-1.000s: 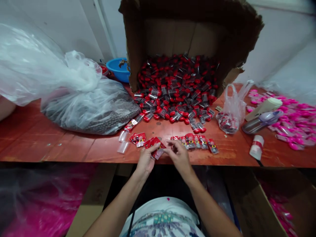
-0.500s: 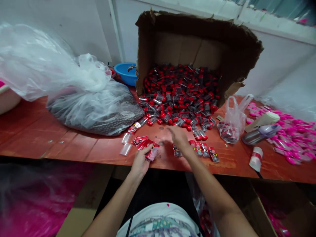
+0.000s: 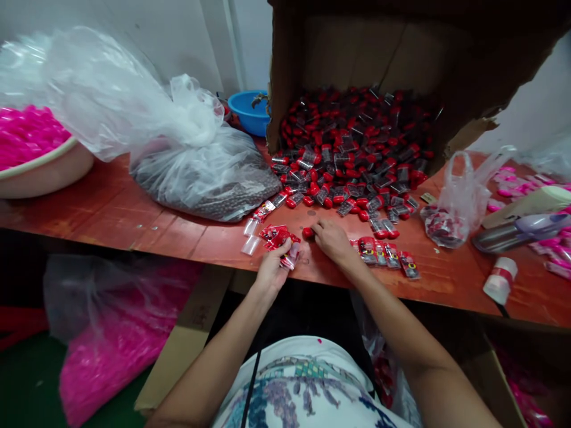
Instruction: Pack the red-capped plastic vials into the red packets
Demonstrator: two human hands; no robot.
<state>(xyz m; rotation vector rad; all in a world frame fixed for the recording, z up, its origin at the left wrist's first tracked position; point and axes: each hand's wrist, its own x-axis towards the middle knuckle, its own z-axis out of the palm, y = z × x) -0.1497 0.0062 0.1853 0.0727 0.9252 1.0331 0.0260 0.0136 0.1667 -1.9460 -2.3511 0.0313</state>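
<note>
Near the table's front edge, my left hand [image 3: 272, 270] is closed on a small red printed packet [image 3: 291, 255] with a clear part. More red printed packets [image 3: 273, 233] lie just beyond its fingers, beside two short clear sleeves [image 3: 250, 245]. My right hand [image 3: 331, 239] has its fingertips pinched on a small red-capped container [image 3: 308, 233], low over the table. Right of that wrist lies a row of several red printed packets [image 3: 379, 252]. Behind both hands spreads a heap of small clear containers with red caps [image 3: 343, 157].
The heap spills from a torn cardboard box [image 3: 285, 77]. To the left stand a knotted plastic bag [image 3: 209, 178], a blue basin [image 3: 252, 113] and a basin [image 3: 57, 169] of pink pieces. On the right are a small plastic bag [image 3: 455, 208], a bottle [image 3: 513, 232] and a white-and-red roll [image 3: 500, 279].
My right hand has closed its fingers around a red-capped container on the table. My left hand still holds the packet. The camera view has shifted left and down.
</note>
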